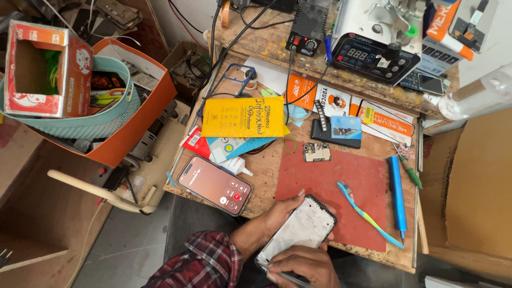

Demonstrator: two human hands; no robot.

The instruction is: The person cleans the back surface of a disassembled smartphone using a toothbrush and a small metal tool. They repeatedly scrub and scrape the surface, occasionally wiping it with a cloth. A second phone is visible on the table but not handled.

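Opened phone frame (pixel 297 230) held over near edge of counter (pixel 266 184), gripped around upper side by left hand (pixel 277 216). Right hand (pixel 301 265) closed on thin metal tool (pixel 292 277), tip set at frame's lower end. Red mat (pixel 341 184) laid beside frame. Toothbrush (pixel 368 214) and blue screwdriver (pixel 396 193) seen on mat's right. Lit phone (pixel 214 184) lay at left, well apart.

Left hand (pixel 280 213) cupped, right hand (pixel 298 264) pinching.

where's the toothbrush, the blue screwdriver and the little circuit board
toothbrush (pixel 368 216), head view, middle of its blue-green handle
blue screwdriver (pixel 396 192), head view, middle of its barrel
circuit board (pixel 317 152), head view, centre of the board
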